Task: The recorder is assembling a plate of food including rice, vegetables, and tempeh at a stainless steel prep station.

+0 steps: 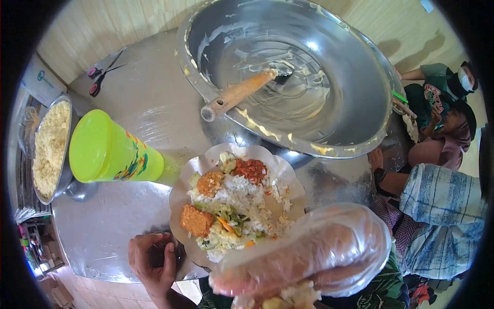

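My right hand [314,252], covered by a clear plastic glove, is raised close to the camera at the lower right. Its fingers close on a clump of rice [296,298], partly cut off by the lower edge. Behind it sits a scalloped plate [181,177] with white rice [242,191], red sambal [249,170], a fried brown piece [196,220], a second browned piece [210,183] and mixed vegetables [229,219]. Left of the plate, my bare left hand [152,260] rests at the table edge, loosely curled, thumb apart from the fingers, with nothing seen in it.
A large metal basin [360,103] smeared with cream holds a wooden-handled spatula [242,92]. On the left stand a lime-green lidded tumbler [110,149], a bowl of pale crumbs [51,149] and scissors [98,82]. People [437,113] sit on the right beside the metal table [113,221].
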### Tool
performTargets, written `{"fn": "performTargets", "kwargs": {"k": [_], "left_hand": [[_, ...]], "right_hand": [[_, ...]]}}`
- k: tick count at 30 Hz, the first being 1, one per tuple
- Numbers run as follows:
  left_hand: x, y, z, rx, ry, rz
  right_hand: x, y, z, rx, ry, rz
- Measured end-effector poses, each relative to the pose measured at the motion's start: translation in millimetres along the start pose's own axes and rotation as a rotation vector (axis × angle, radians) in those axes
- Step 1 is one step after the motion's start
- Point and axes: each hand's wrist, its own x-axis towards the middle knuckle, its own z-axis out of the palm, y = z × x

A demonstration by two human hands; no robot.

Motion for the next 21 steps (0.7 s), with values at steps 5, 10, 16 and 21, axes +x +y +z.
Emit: {"fn": "performTargets", "kwargs": {"k": [5, 10, 16, 21], "left_hand": [[-12.4, -13.0, 1.8, -0.031, 0.036, -0.131], [-12.5, -6.4, -12.7, 0.151, -0.074, -0.077], [-16.1, 1.8, -11.8, -0.059, 0.061, -0.214], [5.4, 20.9, -12.6, 0.101, -0.065, 0.005]], "right_hand": [[3.9, -4.6, -1.9, -0.055, 0.08, 0.028], [6.0, -5.7, -4.0, -0.128, 0.151, 0.06], [7.7, -7.9, -5.8, -0.235, 0.246, 0.103], [7.8, -8.5, -15.4, -0.465, 0.253, 0.102]]}}
